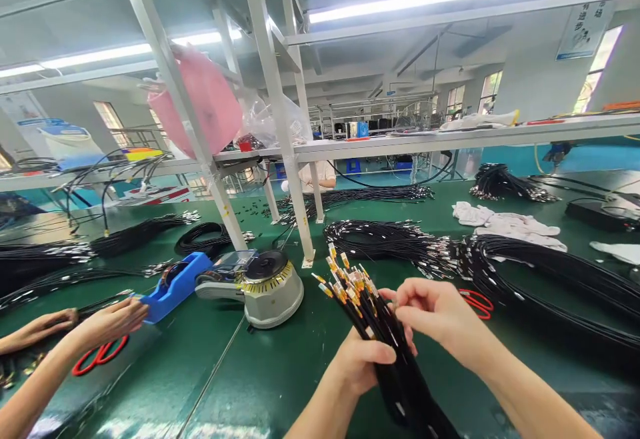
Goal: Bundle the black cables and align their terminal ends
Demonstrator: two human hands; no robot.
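My left hand [364, 359] is wrapped round a thick bundle of black cables [407, 392], whose metal-and-amber connector ends [350, 286] fan out above the thumb. On the bundle's right side, my right hand [433, 312] is closed in a pinch at the cables, just below the connectors. What lies between its fingertips is too small to make out. The rest of the bundle runs down past the lower edge of the view. Behind my right hand, red-handled scissors [477, 302] lie on the green table [280, 379].
A round tape dispenser [273, 292] and a blue tape holder [180, 286] stand to the left. A co-worker's hands [110, 319] are at the far left, near other red scissors [100, 356]. Coiled cables [390, 239] and white gloves [505, 222] lie behind. Shelf posts [297, 212] rise mid-table.
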